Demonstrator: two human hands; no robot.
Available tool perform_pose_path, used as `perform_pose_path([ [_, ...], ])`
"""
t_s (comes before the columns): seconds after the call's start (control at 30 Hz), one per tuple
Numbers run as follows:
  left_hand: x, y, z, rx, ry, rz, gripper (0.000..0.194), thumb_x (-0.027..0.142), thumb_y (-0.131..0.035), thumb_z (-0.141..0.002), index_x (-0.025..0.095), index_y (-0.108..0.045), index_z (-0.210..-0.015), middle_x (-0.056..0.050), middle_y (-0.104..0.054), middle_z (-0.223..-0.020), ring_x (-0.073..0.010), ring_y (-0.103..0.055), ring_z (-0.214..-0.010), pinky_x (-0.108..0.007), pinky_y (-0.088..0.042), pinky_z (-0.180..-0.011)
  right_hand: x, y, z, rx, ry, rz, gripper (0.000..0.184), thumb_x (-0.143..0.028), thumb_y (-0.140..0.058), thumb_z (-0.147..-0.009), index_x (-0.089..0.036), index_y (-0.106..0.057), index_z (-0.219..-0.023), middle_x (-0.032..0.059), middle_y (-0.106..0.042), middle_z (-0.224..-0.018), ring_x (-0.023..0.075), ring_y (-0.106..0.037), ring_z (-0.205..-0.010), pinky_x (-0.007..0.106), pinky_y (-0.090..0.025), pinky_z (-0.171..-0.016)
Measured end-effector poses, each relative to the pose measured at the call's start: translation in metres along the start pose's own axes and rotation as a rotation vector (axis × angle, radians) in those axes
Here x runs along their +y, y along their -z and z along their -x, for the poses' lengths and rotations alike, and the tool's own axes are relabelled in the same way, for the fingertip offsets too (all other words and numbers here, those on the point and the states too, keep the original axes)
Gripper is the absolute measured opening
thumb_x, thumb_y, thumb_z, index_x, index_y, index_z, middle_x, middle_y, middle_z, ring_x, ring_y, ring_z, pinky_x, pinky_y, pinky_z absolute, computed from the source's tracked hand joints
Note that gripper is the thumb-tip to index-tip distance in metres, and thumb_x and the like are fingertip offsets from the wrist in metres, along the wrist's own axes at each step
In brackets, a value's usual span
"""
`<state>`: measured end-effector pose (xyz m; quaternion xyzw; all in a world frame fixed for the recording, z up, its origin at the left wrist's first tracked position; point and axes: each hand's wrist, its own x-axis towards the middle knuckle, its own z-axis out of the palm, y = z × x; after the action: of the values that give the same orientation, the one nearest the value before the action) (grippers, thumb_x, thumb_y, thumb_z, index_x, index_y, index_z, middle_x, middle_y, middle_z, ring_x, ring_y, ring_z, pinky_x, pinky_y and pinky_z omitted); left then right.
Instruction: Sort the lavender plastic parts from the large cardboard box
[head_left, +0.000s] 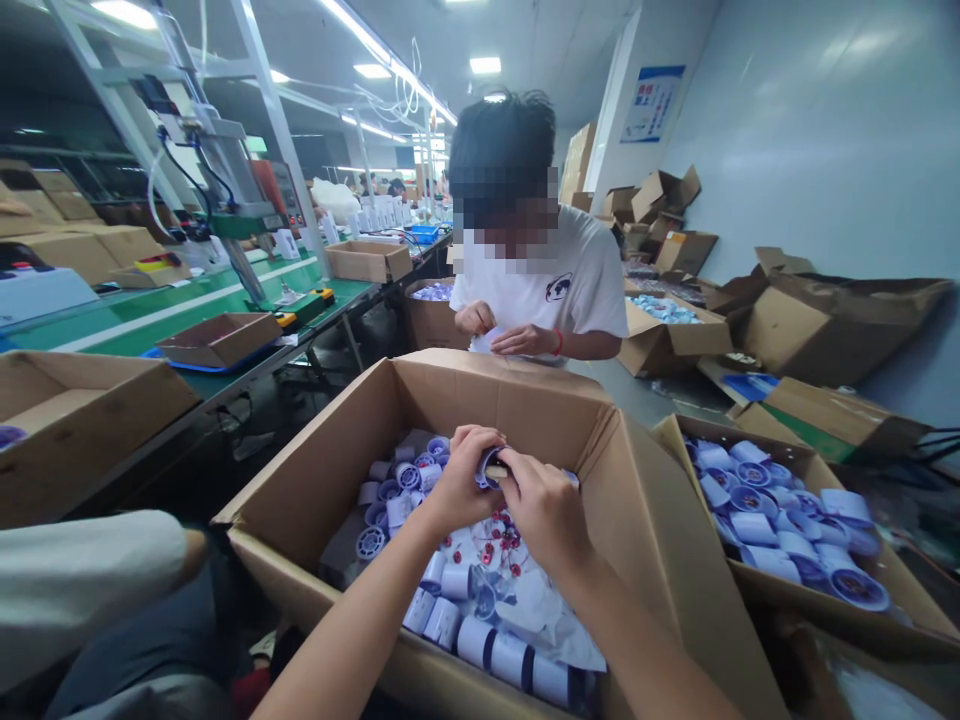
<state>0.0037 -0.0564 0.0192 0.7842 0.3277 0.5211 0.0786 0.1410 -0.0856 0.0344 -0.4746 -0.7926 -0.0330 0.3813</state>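
Over the big cardboard box (315, 480), my left hand (466, 480) is wrapped round a lavender plastic housing (484, 478), its round opening turned up toward me. My right hand (546, 505) meets it from the other side, thumb and fingers closed at the rim. A small pale piece (496, 471) shows at the opening by the right fingertips; its kind is unclear. Below lie several more lavender housings (456, 580), some on their sides. Small red parts with thin wires (499, 545) rest on white crumpled sheeting (536, 605) beneath my hands.
Across the box stands a co-worker (540, 270), hands held together near the far rim. On the right is another box of housings (780, 510). A green conveyor bench (150, 320) with a press machine (225, 165) runs along the left. Cardboard boxes (832, 330) pile by the wall.
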Motion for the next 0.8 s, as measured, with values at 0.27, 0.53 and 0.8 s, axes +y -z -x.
perform_pose_path([
  [0.27, 0.002, 0.000, 0.001, 0.050, 0.035, 0.007, 0.041, 0.014, -0.056, -0.060, 0.023, -0.047, -0.099, -0.005, -0.059, -0.097, -0.0216, -0.051, -0.095, -0.040, -0.042, -0.088, -0.013, -0.001, 0.005, -0.011, -0.001, 0.013, 0.029, -0.011, -0.041, -0.089, -0.020, -0.067, -0.100, 0.0088, -0.070, -0.088, 0.0183, -0.064, -0.073, 0.027, -0.044, -0.066],
  [0.53, 0.006, 0.002, 0.001, 0.065, 0.053, 0.040, 0.039, 0.015, -0.061, -0.061, 0.023, -0.045, -0.095, -0.006, -0.058, -0.099, -0.0216, -0.052, -0.094, -0.042, -0.040, -0.091, -0.016, -0.001, 0.006, 0.212, -0.141, -0.076, 0.019, -0.013, -0.050, -0.083, -0.022, -0.066, -0.086, 0.0074, -0.056, -0.092, 0.0169, -0.058, -0.072, 0.031, -0.049, -0.067],
  [0.8, 0.009, 0.000, 0.001, -0.052, 0.061, 0.120, 0.041, 0.010, -0.056, -0.057, 0.023, -0.046, -0.094, -0.006, -0.059, -0.097, -0.0230, -0.055, -0.097, -0.040, -0.046, -0.087, -0.009, -0.012, 0.001, 0.195, -0.483, -0.585, 0.024, -0.012, -0.056, -0.071, -0.022, -0.054, -0.094, 0.0041, -0.062, -0.089, 0.0178, -0.059, -0.076, 0.030, -0.050, -0.068],
])
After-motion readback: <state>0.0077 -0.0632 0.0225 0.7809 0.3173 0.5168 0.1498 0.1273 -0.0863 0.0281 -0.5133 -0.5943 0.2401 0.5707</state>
